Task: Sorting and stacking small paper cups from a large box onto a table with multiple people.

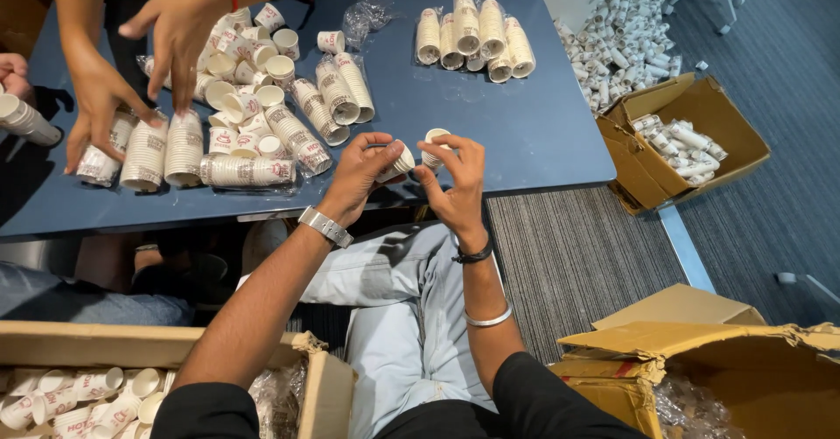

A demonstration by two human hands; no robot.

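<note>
I have one small paper cup (398,161) in my left hand (363,172), my grip closed around its side, and a second small paper cup (435,140) pinched between thumb and fingertips of my right hand (455,181). The two cups sit just beside each other, above the near edge of the blue bench (525,124), not yet nested as far as I can tell.

Judging from how things lie, a fair share is done. At twelve o'clock from my hands, well apart on the bench, lies a bundle of stacked cup sleeves (472,35). At about eleven o'clock there are more wrapped stacks (337,85), and at nine to ten o'clock a row of finished stacks (166,146) lying on their sides beside a heap of loose cups (245,63) that I judge is not yet gathered. Another person's hands (175,28) reach into that heap from across the bench.

Plenty looks left. The cardboard box (324,386) at seven o'clock, by my left elbow, holds many loose cups. At two o'clock an open box (700,107) on the floor holds rolled stacks, and past it a large pile of stacks (626,37) lies on the carpet. The box at five o'clock (744,360) shows only crumpled plastic.
</note>
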